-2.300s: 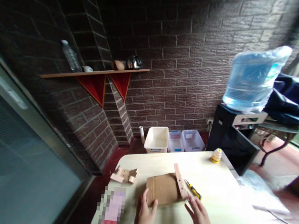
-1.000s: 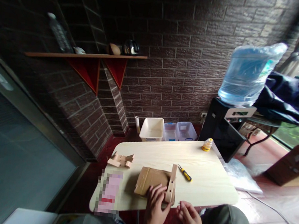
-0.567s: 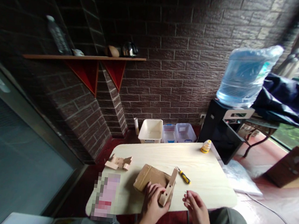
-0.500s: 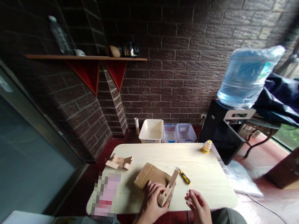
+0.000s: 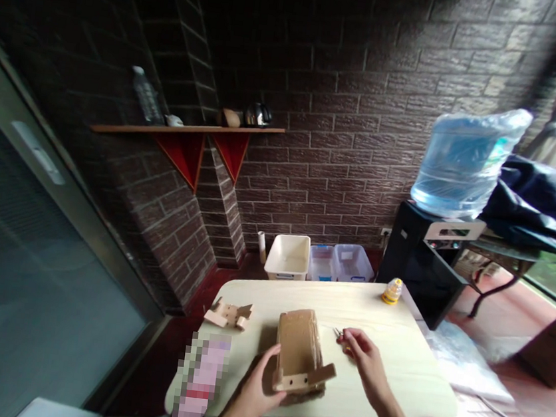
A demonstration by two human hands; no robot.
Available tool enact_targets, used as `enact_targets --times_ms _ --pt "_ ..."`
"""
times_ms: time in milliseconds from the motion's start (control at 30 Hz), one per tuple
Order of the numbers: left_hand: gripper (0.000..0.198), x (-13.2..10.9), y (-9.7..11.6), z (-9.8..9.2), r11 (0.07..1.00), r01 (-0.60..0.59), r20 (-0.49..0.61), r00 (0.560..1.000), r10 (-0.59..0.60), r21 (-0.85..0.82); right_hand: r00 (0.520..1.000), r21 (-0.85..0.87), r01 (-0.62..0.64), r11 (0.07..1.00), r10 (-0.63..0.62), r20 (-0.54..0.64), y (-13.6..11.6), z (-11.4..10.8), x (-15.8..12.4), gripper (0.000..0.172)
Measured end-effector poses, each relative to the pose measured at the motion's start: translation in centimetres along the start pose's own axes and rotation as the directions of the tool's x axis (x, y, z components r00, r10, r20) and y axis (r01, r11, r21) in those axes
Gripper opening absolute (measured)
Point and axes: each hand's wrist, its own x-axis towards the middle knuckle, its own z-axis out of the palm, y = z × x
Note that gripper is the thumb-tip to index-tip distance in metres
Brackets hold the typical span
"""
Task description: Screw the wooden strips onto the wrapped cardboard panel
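Observation:
A brown cardboard box lies on the table in front of me. Across its near end rests an L-shaped wooden piece with dark holes. My left hand is curled round the near left corner, gripping the wooden piece's left end against the box. To the right of the box, my right hand has its fingers closed on a small screwdriver; the tip points up and left, and most of the yellow-and-black handle is hidden. At the left of the table sits another wooden assembly with holes.
A yellow-based clear bottle stands at the table's far right corner. A blurred pink item lies at the left edge. Beyond the table are a cream bin, two clear bins and a water dispenser.
The box and wooden piece have turned, the piece now lying across the near end. My right hand has moved up to the screwdriver and taken hold of it. The view has shifted slightly.

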Motion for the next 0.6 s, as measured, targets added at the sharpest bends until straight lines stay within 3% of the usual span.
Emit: enact_targets --times_ms 133,233,333,433,600 --pt "0.08 -0.6 -3.6 0.0 0.992 0.124 -0.133 0.983 -0.128 -0.038 0.986 -0.052 0.041 0.998 -0.032 0.162 -0.4 2.7 2.8 0.048" --pt "0.072 -1.0 -5.1 0.6 0.977 0.159 -0.172 0.968 -0.183 -0.141 0.978 -0.124 0.114 0.986 -0.089 0.188 -0.3 4.5 5.6 0.046" --pt "0.071 -1.1 -5.3 1.2 0.95 0.217 -0.157 0.954 -0.255 -0.227 0.979 -0.219 0.178 0.96 -0.149 0.143 0.1 5.7 8.2 0.039" --pt "0.07 -0.6 -5.1 1.2 0.941 0.242 -0.221 0.93 -0.294 -0.235 0.976 -0.268 0.207 0.941 -0.181 0.118 0.8 6.2 9.5 0.036" --pt "0.07 1.4 -4.8 0.6 0.924 0.215 -0.285 0.907 -0.309 -0.315 0.977 -0.353 0.212 0.911 -0.185 0.108 2.8 5.7 8.3 0.039"
